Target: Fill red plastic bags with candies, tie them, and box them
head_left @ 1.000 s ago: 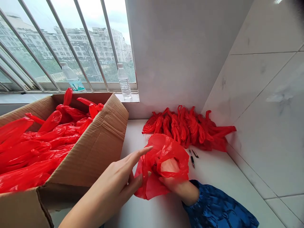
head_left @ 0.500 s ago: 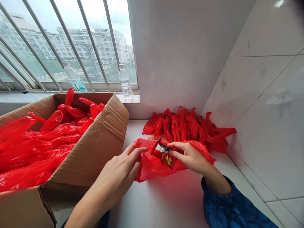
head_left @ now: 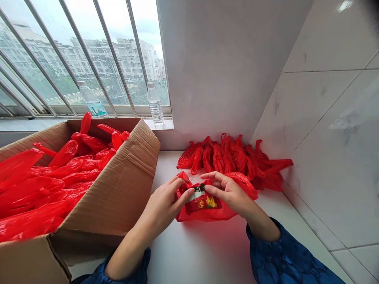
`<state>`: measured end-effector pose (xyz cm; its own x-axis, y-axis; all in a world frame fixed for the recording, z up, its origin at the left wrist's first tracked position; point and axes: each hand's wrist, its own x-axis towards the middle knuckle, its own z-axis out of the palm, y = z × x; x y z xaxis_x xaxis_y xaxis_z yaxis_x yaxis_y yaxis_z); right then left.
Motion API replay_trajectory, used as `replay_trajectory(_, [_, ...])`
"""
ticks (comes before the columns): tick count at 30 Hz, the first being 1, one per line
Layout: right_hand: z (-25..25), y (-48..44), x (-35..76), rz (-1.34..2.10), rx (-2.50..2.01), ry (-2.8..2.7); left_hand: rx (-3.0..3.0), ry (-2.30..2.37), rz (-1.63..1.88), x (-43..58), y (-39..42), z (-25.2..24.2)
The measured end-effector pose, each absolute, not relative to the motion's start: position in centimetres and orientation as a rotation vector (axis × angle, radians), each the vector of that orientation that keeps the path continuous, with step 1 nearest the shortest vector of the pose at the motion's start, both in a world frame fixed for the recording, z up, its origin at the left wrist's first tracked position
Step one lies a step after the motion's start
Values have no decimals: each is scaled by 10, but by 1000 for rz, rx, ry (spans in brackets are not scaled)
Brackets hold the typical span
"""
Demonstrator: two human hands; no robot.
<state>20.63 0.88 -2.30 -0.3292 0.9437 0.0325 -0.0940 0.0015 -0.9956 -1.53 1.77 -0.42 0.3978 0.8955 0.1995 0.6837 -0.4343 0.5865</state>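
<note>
A small red packet [head_left: 204, 202] with gold print lies on top of a loose red plastic bag [head_left: 219, 213] on the white counter [head_left: 213, 252]. My left hand [head_left: 166, 201] pinches the packet's top edge from the left. My right hand [head_left: 227, 191] pinches the same top edge from the right, fingers curled. Both hands meet over the packet, just in front of a row of tied red bags [head_left: 233, 157].
A large cardboard box [head_left: 118, 185] full of red plastic bags fills the left side. Two clear water bottles [head_left: 154, 104] stand on the window sill behind it. A tiled wall [head_left: 325, 138] bounds the counter on the right. A barred window is at the upper left.
My right hand came out of the red bag and brought out the small red packet. The bag dropped flat on the counter. Both hands closed in on the packet's top edge.
</note>
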Motion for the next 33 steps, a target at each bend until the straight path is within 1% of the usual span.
replay_trajectory(3, [-28, 11, 201, 1474, -872, -1263, 2181, 1283, 836, -17, 22, -9])
replay_trajectory(7, [-31, 11, 198, 1582, -858, -1255, 2144, 1304, 1031, -16, 23, -10])
replay_trajectory(13, [-30, 10, 201, 1527, -901, -1281, 2106, 1308, 855, -18, 19, -2])
replay_trajectory(22, [-28, 12, 205, 1503, -848, -1291, 2200, 1336, 861, -17, 19, -2])
replay_trajectory(24, [-25, 10, 210, 1418, -870, -1378, 2216, 1394, 835, -20, 17, 0])
replay_trajectory(26, [-22, 8, 218, 1248, -960, -1535, 2213, 1435, 821, -23, 14, 5])
replay_trajectory(30, [-26, 3, 228, 761, -1332, -1953, 2170, 1390, 801, -27, 0, 16])
replay_trajectory(33, [-37, 3, 223, 603, -1566, -2121, 2160, 1287, 743, -25, -12, 22])
